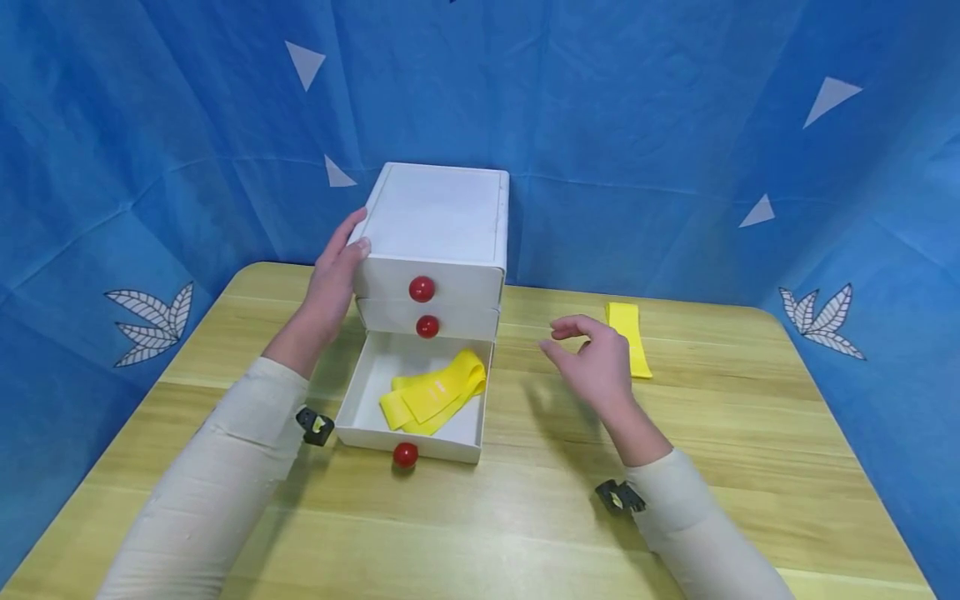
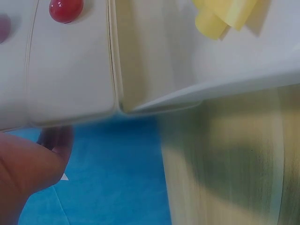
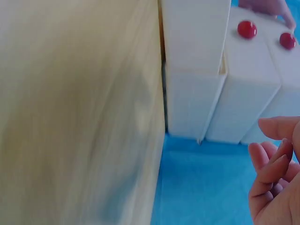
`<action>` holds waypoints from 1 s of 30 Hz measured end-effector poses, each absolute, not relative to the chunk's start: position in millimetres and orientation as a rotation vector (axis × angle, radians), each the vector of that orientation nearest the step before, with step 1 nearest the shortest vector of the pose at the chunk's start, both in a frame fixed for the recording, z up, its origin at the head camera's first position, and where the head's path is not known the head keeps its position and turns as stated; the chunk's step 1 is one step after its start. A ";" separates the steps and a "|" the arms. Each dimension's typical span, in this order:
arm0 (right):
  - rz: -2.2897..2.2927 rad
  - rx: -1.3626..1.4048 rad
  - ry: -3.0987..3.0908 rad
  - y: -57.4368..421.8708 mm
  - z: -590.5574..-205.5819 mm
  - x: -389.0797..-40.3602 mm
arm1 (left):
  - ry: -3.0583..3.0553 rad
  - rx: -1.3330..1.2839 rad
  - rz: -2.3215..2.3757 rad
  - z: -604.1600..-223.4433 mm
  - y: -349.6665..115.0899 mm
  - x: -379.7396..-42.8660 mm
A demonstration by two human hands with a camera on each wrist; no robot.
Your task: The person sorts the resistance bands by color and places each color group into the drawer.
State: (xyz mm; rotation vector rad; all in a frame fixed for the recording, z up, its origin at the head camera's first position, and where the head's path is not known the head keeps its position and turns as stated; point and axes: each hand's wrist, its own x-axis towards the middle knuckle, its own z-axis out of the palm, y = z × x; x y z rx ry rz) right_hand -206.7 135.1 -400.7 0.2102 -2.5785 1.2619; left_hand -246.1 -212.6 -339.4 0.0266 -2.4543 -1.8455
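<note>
A white drawer cabinet [image 1: 438, 212] with three drawers and red round knobs stands left of the table's middle. Its bottom drawer [image 1: 360, 408] is pulled out. In it lies a folded yellow loop band [image 1: 442, 390] with small pale print. My left hand [image 1: 335, 271] rests against the cabinet's left side, fingers along the wall and thumb at the top front edge. Right of the cabinet my right hand [image 1: 600, 362] hovers above the table, fingers loosely bent and holding nothing. Just behind it a second yellow band [image 1: 628, 333] lies flat, partly hidden by the hand.
The wooden table [image 1: 525, 533] runs under everything. A blue curtain [image 1: 637, 150] with white triangles and leaf prints hangs behind and at both sides. The open drawer sticks out toward me, its red knob [image 1: 405, 455] foremost.
</note>
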 end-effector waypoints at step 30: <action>1.163 -0.004 -2.543 223.4 -422.3 -294.3 | -2.481 0.031 -1.822 -338.9 -213.8 -245.3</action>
